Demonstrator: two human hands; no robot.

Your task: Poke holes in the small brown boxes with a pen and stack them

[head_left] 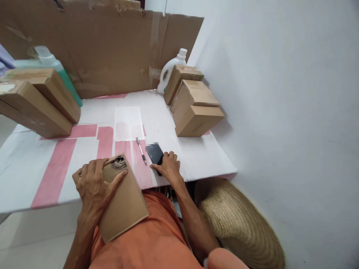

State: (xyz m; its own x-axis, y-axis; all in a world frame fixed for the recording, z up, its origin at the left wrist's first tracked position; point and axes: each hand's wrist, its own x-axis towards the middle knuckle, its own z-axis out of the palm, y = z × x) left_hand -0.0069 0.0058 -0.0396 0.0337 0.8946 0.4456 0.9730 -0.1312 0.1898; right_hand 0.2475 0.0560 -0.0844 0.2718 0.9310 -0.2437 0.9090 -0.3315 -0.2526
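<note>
My left hand (pixel 97 183) grips a flat brown cardboard box (pixel 126 209) near its top, thumb across the front face and fingers over the left edge. The box leans against my lap and the table's front edge. Near its upper corner is a ragged, dark-rimmed hole with black scribble around it. My right hand (pixel 168 166) is closed about the lower end of a black smartphone (pixel 155 153) lying on the table, thumb on its left side and fingers on its right. Just left of the phone lies a pen (pixel 141 151) with a black grip.
A white sheet of paper (pixel 129 117) lies on the pink-and-white table cover (pixel 53 175). Brown boxes (pixel 199 121) and a white jug (pixel 171 71) stand at right; more boxes (pixel 50 108) and a green bottle (pixel 66 80) at left. Behind is a cardboard panel (pixel 112 52); a woven straw item (pixel 232 216) sits below right.
</note>
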